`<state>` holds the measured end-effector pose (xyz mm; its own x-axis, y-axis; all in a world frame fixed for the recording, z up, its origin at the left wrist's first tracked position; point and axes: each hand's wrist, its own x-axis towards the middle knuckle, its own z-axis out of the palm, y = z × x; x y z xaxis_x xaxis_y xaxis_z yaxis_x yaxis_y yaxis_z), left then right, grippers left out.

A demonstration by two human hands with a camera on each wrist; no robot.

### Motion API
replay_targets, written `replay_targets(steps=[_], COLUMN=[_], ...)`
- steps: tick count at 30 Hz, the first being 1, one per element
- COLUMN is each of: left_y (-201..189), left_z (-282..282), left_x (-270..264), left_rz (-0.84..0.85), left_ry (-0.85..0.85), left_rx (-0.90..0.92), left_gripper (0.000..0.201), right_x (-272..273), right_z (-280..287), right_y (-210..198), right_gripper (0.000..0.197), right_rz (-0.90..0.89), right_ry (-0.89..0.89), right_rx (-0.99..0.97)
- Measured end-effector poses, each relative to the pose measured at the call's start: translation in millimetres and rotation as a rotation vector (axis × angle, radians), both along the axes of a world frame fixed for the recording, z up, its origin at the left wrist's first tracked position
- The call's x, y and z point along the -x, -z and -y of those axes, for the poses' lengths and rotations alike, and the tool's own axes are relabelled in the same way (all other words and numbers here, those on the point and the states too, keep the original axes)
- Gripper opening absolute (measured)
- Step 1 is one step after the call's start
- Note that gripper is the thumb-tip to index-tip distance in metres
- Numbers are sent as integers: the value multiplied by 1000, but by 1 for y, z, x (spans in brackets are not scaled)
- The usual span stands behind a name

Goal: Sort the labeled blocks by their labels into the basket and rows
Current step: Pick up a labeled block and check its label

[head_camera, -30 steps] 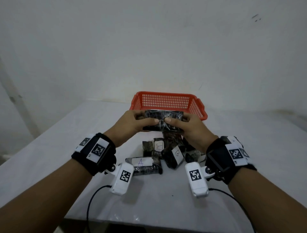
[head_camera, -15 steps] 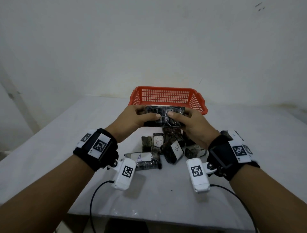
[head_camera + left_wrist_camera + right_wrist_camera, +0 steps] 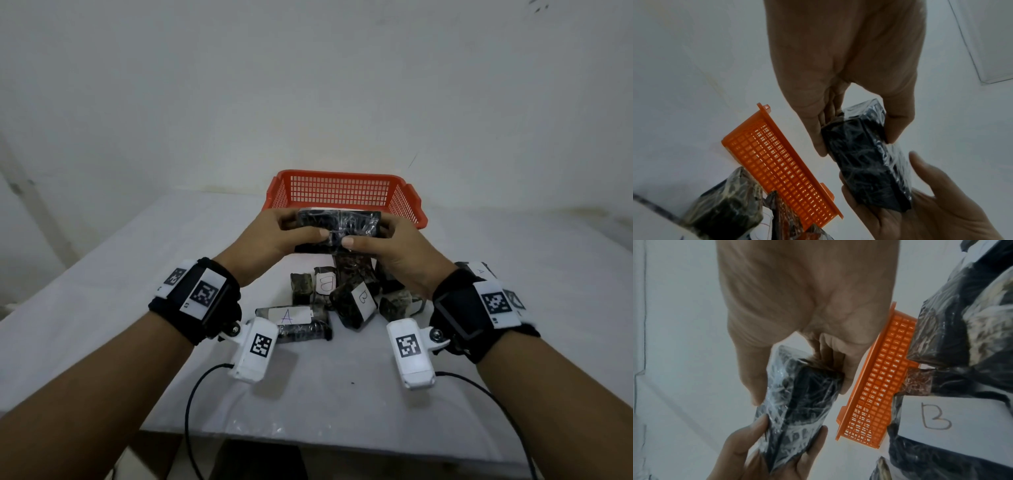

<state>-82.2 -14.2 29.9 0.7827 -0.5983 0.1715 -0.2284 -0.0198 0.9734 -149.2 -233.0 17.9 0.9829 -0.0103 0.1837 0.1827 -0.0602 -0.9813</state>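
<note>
Raised slightly toward the orange basket (image 3: 346, 192), the wrapped black block (image 3: 337, 230) lies crosswise before its near wall; left hand (image 3: 274, 236) and right hand (image 3: 394, 246) each grip one end.

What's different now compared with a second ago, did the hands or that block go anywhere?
Both hands, left hand and right hand, have carried the wrapped block slightly forward toward the basket, gripping it at either end throughout. Nothing was let go. The pile of labeled blocks on the table stayed put.
</note>
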Motion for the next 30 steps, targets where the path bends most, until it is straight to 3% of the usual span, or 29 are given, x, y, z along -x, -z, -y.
replay_targets(steps=[5, 11, 16, 23, 30], left_y=[0, -1, -3, -1, 0], left_z=[-1, 1, 0, -1, 0], left_x=[-1, -1, -1, 3, 3], left_rz=[-22, 2, 38, 29, 51], left_ry=[28, -18, 23, 45, 20], left_rx=[3, 9, -40, -43, -51], left_gripper=[41, 31, 35, 37, 34], right_x=[1, 3, 2, 7, 9], right_z=[1, 3, 3, 2, -1], right_y=[0, 0, -2, 0, 0], right_gripper=[47, 57, 56, 40, 52], right_rz=[4, -8, 2, 25, 36], right_ry=[23, -3, 1, 61, 33], right_rx=[7, 57, 65, 73, 127])
